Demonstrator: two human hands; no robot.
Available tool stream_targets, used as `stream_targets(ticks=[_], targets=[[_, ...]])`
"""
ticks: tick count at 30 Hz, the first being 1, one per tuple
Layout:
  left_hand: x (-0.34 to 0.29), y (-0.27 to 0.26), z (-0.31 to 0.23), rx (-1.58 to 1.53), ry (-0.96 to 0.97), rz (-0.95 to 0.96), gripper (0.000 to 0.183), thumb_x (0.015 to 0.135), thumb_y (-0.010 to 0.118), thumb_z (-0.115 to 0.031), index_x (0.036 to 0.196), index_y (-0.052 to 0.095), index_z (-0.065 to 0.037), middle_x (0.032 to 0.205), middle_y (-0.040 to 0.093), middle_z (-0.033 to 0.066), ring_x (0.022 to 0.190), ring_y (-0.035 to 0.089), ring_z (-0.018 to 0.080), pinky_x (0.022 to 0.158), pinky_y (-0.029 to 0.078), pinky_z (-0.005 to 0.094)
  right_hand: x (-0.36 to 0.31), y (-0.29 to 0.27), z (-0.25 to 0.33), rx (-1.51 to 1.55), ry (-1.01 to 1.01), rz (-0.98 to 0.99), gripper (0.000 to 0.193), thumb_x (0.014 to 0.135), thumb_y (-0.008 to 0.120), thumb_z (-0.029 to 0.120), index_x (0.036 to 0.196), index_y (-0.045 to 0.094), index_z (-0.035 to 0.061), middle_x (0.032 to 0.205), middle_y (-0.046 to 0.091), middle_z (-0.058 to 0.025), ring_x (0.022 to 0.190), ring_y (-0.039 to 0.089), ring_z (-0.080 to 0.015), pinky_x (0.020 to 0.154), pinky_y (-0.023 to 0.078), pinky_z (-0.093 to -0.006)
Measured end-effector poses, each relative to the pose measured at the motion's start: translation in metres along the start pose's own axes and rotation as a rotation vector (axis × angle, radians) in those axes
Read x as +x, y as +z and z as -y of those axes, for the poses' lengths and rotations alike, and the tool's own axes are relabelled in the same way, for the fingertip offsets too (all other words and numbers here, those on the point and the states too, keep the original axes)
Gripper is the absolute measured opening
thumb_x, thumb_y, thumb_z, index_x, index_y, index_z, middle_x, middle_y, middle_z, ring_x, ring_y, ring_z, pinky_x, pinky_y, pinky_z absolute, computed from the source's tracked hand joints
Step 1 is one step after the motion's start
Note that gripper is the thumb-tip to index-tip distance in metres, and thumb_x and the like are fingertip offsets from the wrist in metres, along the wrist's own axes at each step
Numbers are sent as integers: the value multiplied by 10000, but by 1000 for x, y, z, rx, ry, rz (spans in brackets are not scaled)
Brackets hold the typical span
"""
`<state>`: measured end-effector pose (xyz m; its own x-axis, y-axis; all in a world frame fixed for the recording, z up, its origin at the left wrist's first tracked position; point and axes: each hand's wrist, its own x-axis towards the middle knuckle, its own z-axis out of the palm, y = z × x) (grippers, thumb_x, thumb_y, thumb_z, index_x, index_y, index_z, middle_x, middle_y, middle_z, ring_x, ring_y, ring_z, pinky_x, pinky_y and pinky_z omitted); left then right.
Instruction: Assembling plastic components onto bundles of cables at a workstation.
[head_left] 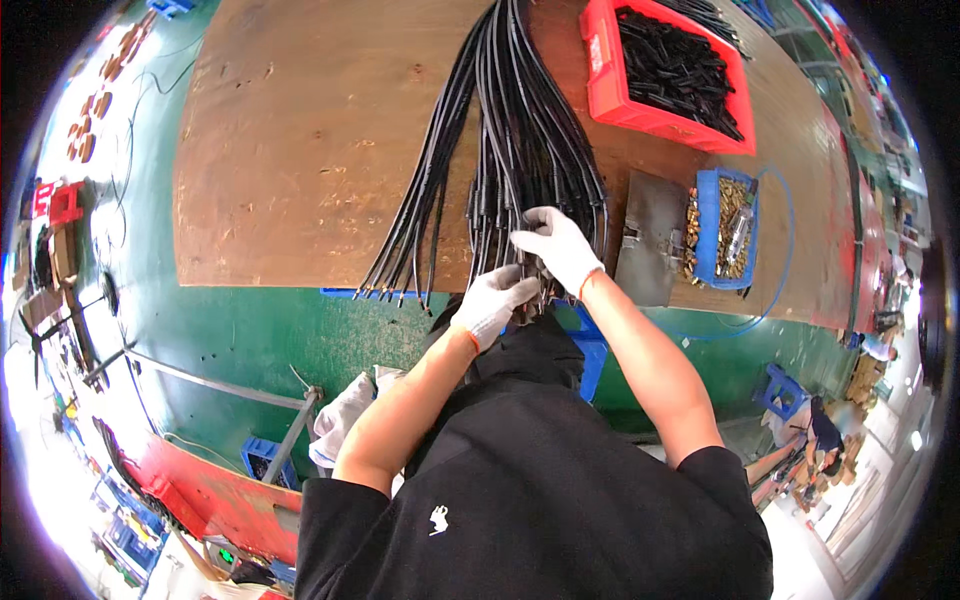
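A thick bundle of long black cables (515,120) lies over the wooden table and hangs toward its front edge, with sleeve-like pieces near the lower ends. Both my hands wear white gloves. My right hand (562,252) has its fingers closed on a black cable at the right part of the bundle. Lower and to the left, at the table's edge, my left hand (493,303) is closed by the cable ends. What its fingers grip is too small to make out. Several cables (415,240) fan out separately to the left.
On the brown wooden table (300,150), a red bin (655,122) of black sleeve-like parts stands at the far right. Nearer are a dark metal plate (648,240) and a blue tray (708,225) of small brass-coloured parts. A blue stool (592,355) is below the edge. Another person (825,440) is at lower right.
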<state>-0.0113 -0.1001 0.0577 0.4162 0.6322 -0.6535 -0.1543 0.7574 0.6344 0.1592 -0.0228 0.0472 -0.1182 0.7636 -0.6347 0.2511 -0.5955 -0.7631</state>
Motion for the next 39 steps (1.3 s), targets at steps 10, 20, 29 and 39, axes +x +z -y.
stream_targets(ticks=[10,20,29,39], targets=[[-12,-30,-4,957,296,-737,499,853,828,-403,1220,727,-81,1105,738,181,1073,679,367,973,530,461,69,-18,49,363,215,-66,366,961,781,388,1085,647,72,880,716,-62,580,594,-107,476,470,-258],[36,-102,-15,1308,64,-985,443,790,780,-201,1142,578,-23,1105,673,208,1026,678,395,886,568,493,-25,-3,-2,1058,593,108,160,1022,651,255,1009,705,105,909,719,-86,816,672,-245,776,602,-444],[66,-92,-10,1293,-117,-969,317,833,715,-260,1055,669,-39,1115,726,215,1012,728,428,892,589,492,-48,-16,-37,1069,478,-7,629,882,536,-178,1454,477,78,1198,670,-223,994,710,-333,856,640,-432],[32,-116,-43,-173,-181,-107,204,951,742,-166,1078,717,-9,902,734,77,769,698,190,710,572,329,-70,-8,-46,753,521,130,199,991,621,185,1147,671,72,825,650,-44,587,566,-142,456,399,-279]])
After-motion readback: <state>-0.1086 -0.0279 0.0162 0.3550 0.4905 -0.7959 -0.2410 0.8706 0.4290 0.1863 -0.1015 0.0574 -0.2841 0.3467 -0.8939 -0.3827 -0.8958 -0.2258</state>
